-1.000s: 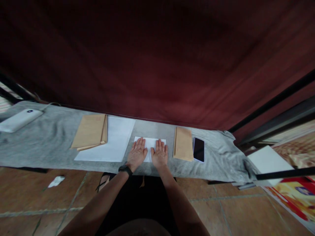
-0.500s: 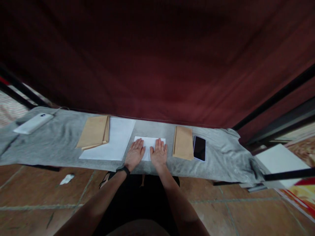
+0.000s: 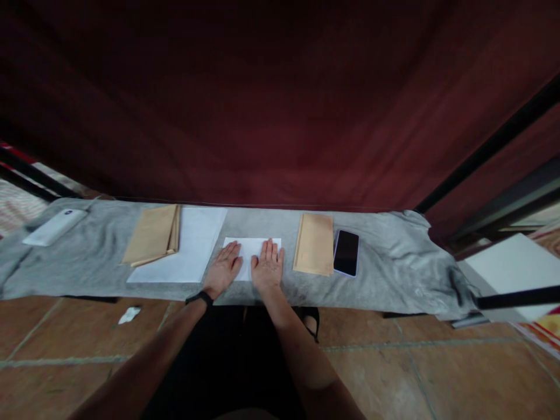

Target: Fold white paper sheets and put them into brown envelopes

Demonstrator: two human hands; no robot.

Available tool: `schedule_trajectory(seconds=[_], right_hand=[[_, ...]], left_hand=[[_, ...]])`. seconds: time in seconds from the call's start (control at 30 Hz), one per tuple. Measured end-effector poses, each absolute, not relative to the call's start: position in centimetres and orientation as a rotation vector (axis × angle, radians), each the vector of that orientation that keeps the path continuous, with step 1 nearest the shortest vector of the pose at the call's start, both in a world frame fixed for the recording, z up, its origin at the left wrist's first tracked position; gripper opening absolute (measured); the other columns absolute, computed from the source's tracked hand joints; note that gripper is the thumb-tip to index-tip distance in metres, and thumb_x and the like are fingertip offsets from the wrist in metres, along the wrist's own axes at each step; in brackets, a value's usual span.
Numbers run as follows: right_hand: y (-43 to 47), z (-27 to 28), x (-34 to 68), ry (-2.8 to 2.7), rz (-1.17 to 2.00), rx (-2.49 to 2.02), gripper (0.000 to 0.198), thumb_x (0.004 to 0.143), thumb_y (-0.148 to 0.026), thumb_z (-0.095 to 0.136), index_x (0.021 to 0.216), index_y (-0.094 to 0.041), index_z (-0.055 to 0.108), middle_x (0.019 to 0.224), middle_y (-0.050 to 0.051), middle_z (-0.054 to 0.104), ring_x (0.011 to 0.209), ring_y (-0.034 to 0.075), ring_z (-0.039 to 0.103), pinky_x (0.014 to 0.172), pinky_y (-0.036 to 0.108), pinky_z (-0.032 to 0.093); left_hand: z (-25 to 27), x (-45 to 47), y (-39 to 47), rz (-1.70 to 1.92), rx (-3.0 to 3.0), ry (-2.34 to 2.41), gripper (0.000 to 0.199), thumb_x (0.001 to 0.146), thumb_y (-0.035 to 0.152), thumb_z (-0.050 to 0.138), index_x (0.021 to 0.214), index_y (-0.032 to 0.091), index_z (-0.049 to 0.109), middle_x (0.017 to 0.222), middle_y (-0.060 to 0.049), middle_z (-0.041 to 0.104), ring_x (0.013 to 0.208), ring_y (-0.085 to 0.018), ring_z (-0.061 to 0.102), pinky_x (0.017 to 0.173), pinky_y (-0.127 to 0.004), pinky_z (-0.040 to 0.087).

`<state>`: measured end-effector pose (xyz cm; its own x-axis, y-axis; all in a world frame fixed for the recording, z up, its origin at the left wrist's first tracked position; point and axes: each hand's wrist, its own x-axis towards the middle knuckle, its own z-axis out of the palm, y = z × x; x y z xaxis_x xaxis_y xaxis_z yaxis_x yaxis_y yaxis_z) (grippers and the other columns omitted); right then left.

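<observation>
A small white sheet of paper (image 3: 246, 249), perhaps folded, lies flat on the grey cloth. My left hand (image 3: 224, 269) rests palm down on its left part, fingers stretched out. On its right part lies my right hand (image 3: 268, 267), also flat with the fingers extended. Both hands hide much of the paper's sides. To the left are larger white sheets (image 3: 192, 256), partly covered by a stack of brown envelopes (image 3: 151, 234). Right of my right hand sits another small pile of brown envelopes (image 3: 314, 244).
A smartphone (image 3: 346, 252) lies beside the right envelopes. At the far left is a white device (image 3: 56, 226) with a cable. The grey cloth (image 3: 389, 262) covers a narrow table against a dark red curtain (image 3: 271, 116). Black bars (image 3: 490, 149) stand at the right.
The camera view has shifted slightly, so the things on the table appear further left. Both hands stay flat on the small paper, the right hand's fingers slightly more spread.
</observation>
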<state>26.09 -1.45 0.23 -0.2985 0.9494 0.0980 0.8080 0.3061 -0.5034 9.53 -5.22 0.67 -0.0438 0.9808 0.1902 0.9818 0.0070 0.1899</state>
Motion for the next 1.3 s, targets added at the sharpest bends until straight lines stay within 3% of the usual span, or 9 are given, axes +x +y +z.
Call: schedule_trajectory(seconds=[0.4,1.3], right_hand=[[-1.6,0.9,26.3,-2.217,0.56,-1.518,0.065,0.104,-0.034,0.039,0.158,0.0,0.024,0.165,0.022,0.015,0.155,0.032,0.018,0.124,0.057,0.01],[-2.0,-0.8,26.1,-2.183,0.232,-1.486,0.06,0.104,-0.036,0.039,0.155,-0.005,0.035,0.161,0.019,0.032,0.152,0.033,0.029,0.123,0.057,0.02]], left_hand=[[0.3,9.1,-5.1,-0.4,-2.168,-2.25,0.061,0.099,0.044,0.03,0.147,0.009,0.048,0.158,-0.015,0.043,0.15,-0.026,0.035,0.123,-0.049,0.031],[0.5,9.7,-5.6,-0.519,-2.118,-2.231,0.055,0.098,0.035,0.037,0.146,0.011,0.05,0.155,-0.014,0.048,0.147,-0.025,0.04,0.122,-0.046,0.034]])
